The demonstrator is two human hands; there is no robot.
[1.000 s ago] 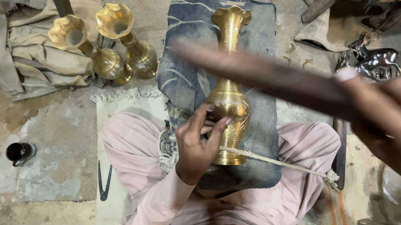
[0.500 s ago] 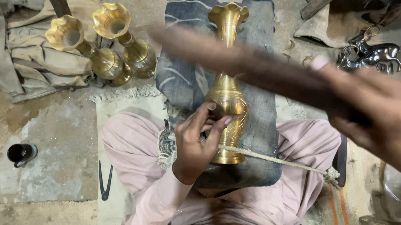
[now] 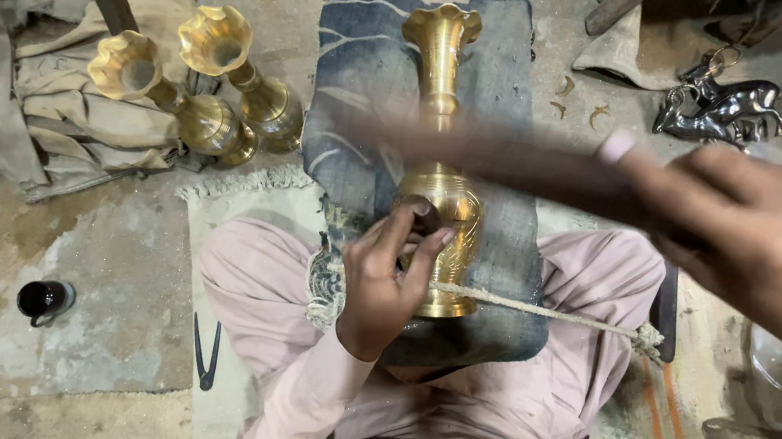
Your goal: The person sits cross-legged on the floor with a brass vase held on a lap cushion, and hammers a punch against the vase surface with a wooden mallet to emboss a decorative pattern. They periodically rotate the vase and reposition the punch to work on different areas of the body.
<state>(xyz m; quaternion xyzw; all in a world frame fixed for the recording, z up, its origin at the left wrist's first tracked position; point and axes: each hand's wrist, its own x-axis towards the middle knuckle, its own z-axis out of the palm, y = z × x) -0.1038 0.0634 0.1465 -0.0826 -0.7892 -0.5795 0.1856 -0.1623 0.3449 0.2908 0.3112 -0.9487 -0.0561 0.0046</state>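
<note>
A tall brass vase (image 3: 440, 88) lies on a dark cloth pad (image 3: 356, 98) across my lap, its flared mouth pointing away from me. A rope (image 3: 538, 310) crosses its base. My left hand (image 3: 384, 282) pinches a small dark punch (image 3: 426, 216) against the vase's round belly. My right hand (image 3: 761, 242) grips a long wooden stick (image 3: 496, 158), blurred by motion, which stretches leftward above the vase's neck.
Two more brass vases (image 3: 223, 53) (image 3: 151, 84) lie on crumpled cloth at the left. A small dark cup (image 3: 43, 300) and a black pronged tool (image 3: 203, 360) rest on the floor. A silver animal figurine (image 3: 723, 105) sits at the upper right.
The stick in my right hand has swung, its tip now lower and nearer the vase. My left hand stays on the vase's belly with the punch.
</note>
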